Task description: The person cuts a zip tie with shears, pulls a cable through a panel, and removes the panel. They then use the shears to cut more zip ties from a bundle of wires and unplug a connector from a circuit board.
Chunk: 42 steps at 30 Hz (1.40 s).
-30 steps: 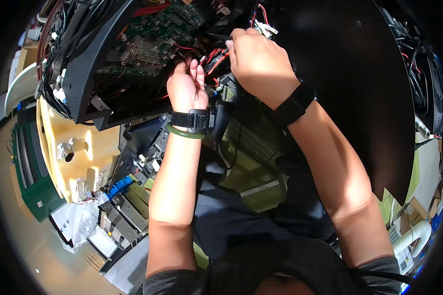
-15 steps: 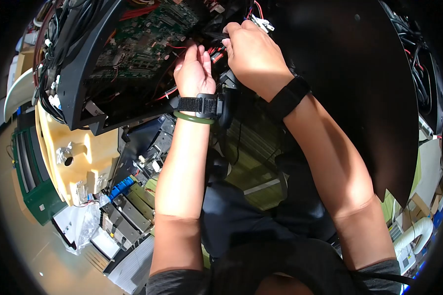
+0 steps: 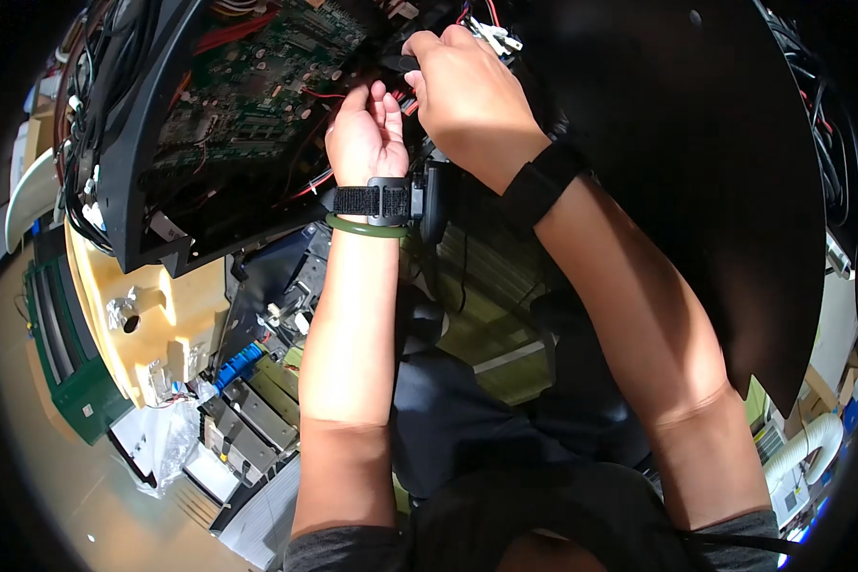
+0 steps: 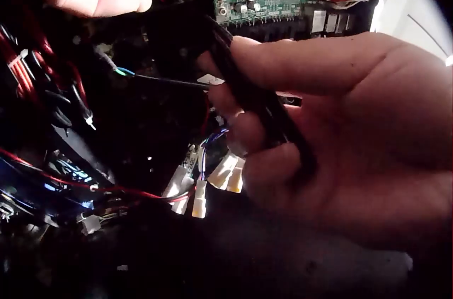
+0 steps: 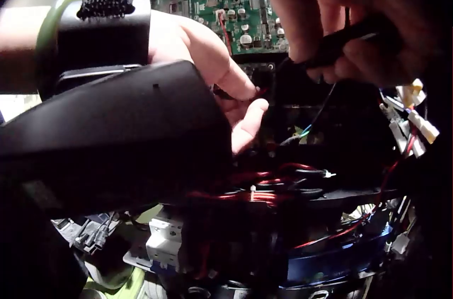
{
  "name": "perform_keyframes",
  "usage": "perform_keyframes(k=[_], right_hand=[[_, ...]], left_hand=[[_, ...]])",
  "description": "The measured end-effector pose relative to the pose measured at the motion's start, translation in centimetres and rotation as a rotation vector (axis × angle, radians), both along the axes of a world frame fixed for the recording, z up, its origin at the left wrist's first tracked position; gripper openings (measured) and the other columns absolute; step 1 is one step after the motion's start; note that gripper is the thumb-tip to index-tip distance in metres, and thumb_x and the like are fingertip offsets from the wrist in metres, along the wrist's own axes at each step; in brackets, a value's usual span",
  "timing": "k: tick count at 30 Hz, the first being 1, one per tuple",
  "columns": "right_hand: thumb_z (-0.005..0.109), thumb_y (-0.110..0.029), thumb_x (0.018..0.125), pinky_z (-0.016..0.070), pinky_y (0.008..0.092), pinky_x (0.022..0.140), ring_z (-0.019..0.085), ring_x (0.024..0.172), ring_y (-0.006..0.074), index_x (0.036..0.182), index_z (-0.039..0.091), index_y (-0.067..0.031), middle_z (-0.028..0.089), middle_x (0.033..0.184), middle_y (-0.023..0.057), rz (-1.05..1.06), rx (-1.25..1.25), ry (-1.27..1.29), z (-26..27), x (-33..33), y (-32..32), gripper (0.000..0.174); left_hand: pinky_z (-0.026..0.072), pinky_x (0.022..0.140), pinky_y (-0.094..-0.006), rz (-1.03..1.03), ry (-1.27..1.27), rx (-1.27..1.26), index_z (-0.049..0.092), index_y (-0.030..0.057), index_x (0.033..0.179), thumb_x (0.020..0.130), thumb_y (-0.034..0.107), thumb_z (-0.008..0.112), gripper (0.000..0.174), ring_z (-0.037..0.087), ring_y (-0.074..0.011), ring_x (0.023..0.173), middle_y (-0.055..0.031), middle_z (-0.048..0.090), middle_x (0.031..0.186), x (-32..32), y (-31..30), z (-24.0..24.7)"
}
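My right hand [image 3: 477, 107] curls its fingers round a slim black tool, which shows in the left wrist view as a dark handle [image 4: 258, 101] across the palm. To its left, my left hand [image 3: 367, 143] has its palm turned up and fingers bent. In the right wrist view, the left hand's [image 5: 219, 72] fingertips are close together at a thin red wire; whether they pinch it is unclear. Behind is a green circuit board [image 3: 257, 95]. White connectors [image 3: 496, 38] hang beside the right hand, and the tool's tip is hard to make out.
A black housing [image 3: 129, 172] with bundled cables surrounds the board. A large dark panel [image 3: 696, 191] stands at the right. Lower left are a cream moulded part [image 3: 143, 324], a green case [image 3: 67, 353] and metal parts; a white hose [image 3: 810, 443] lies lower right.
The housing and board have shifted left in the head view. My left hand has risen slightly towards the wires. My right hand has shifted left and slightly up, still gripping the tool.
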State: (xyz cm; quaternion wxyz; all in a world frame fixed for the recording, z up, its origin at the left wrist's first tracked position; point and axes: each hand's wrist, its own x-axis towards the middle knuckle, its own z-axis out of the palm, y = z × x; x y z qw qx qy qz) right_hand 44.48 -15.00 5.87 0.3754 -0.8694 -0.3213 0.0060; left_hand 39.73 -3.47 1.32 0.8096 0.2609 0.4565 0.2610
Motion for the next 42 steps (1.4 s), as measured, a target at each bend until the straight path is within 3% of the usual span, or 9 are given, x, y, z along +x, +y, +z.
perform_keyframes(k=[1, 3, 10, 12, 30, 36, 37, 38, 42], right_hand=[[0.063, -0.014, 0.073, 0.0490, 0.0389, 0.079, 0.054, 0.097, 0.0341, 0.098, 0.055, 0.0036, 0.056, 0.097, 0.0206, -0.003, 0.000, 0.002, -0.1, 0.0, 0.1, 0.032], [0.054, -0.011, 0.084, 0.0450, 0.0404, 0.080, 0.055, 0.094, 0.0330, 0.105, 0.056, -0.0017, 0.056, 0.094, 0.0185, -0.009, 0.005, 0.034, -0.2, 0.0, 0.1, 0.023], [0.055, -0.012, 0.083, 0.0462, 0.0401, 0.079, 0.056, 0.092, 0.0331, 0.105, 0.057, -0.0015, 0.056, 0.095, 0.0189, -0.003, -0.048, 0.083, 0.2, -0.1, 0.2, 0.024], [0.061, -0.017, 0.076, 0.0497, 0.0387, 0.077, 0.055, 0.096, 0.0320, 0.100, 0.056, 0.0015, 0.055, 0.100, 0.0199, 0.040, -0.071, 0.094, 0.2, 0.0, 0.2, 0.030], [0.061, -0.018, 0.076, 0.0513, 0.0393, 0.072, 0.060, 0.088, 0.0326, 0.101, 0.056, -0.0009, 0.056, 0.099, 0.0215, 0.048, -0.093, 0.145, 0.5, 0.2, 0.0, 0.031], [0.061, -0.018, 0.075, 0.0521, 0.0384, 0.069, 0.062, 0.084, 0.0319, 0.096, 0.056, 0.0005, 0.058, 0.094, 0.0206, 0.059, -0.058, 0.050, 0.5, 0.0, -0.4, 0.029], [0.054, -0.010, 0.082, 0.0475, 0.0405, 0.074, 0.058, 0.087, 0.0336, 0.104, 0.055, -0.0010, 0.057, 0.092, 0.0190, 0.063, -0.084, 0.117, 0.9, -0.2, -0.4, 0.024], [0.054, -0.010, 0.082, 0.0475, 0.0405, 0.074, 0.058, 0.087, 0.0336, 0.104, 0.055, -0.0010, 0.057, 0.092, 0.0190, 0.066, -0.082, 0.116, 1.0, -0.3, -0.4, 0.024], [0.054, -0.013, 0.082, 0.0474, 0.0406, 0.074, 0.058, 0.086, 0.0330, 0.100, 0.056, -0.0015, 0.058, 0.091, 0.0173, 0.045, -0.086, 0.039, 1.8, -0.5, -0.7, 0.022]], left_hand=[[0.0510, 0.063, -0.0230, -0.001, -0.010, -0.006, 0.057, -0.0001, 0.085, 0.084, 0.004, 0.056, 0.005, 0.060, -0.0108, 0.069, -0.0066, 0.061, 0.078, 0.0, 0.0, 0.0], [0.0510, 0.063, -0.0230, 0.002, -0.032, -0.006, 0.057, 0.0004, 0.086, 0.084, 0.005, 0.057, 0.006, 0.060, -0.0106, 0.070, -0.0062, 0.061, 0.079, 0.0, -0.1, -0.3], [0.0508, 0.061, -0.0227, 0.015, -0.059, -0.093, 0.055, 0.0018, 0.093, 0.085, 0.007, 0.057, 0.010, 0.060, -0.0108, 0.071, -0.0057, 0.060, 0.082, 0.4, 0.6, -1.0], [0.0506, 0.060, -0.0222, 0.021, -0.051, -0.078, 0.055, 0.0006, 0.093, 0.086, 0.006, 0.056, 0.009, 0.060, -0.0109, 0.070, -0.0061, 0.060, 0.081, 0.5, 0.6, -0.9], [0.0511, 0.058, -0.0213, 0.021, -0.043, -0.115, 0.055, 0.0008, 0.093, 0.086, 0.007, 0.056, 0.009, 0.060, -0.0101, 0.070, -0.0055, 0.061, 0.083, 0.5, 0.1, 0.1], [0.0508, 0.059, -0.0221, -0.028, -0.063, -0.058, 0.056, 0.0021, 0.094, 0.087, 0.010, 0.057, 0.011, 0.059, -0.0107, 0.072, -0.0042, 0.061, 0.084, 0.1, -0.3, 0.4], [0.0507, 0.060, -0.0222, -0.053, -0.060, -0.033, 0.056, 0.0022, 0.093, 0.087, 0.012, 0.057, 0.012, 0.059, -0.0108, 0.073, -0.0040, 0.061, 0.085, -0.1, -0.5, 0.5], [0.0506, 0.060, -0.0224, -0.077, -0.057, -0.008, 0.056, 0.0024, 0.093, 0.087, 0.013, 0.057, 0.012, 0.059, -0.0110, 0.074, -0.0039, 0.061, 0.085, -0.2, -0.7, 0.6], [0.0489, 0.055, -0.0189, -0.268, -0.036, 0.083, 0.052, 0.0066, 0.082, 0.089, 0.019, 0.055, 0.014, 0.056, -0.0072, 0.060, -0.0004, 0.058, 0.072, -1.7, -1.8, 1.5]])
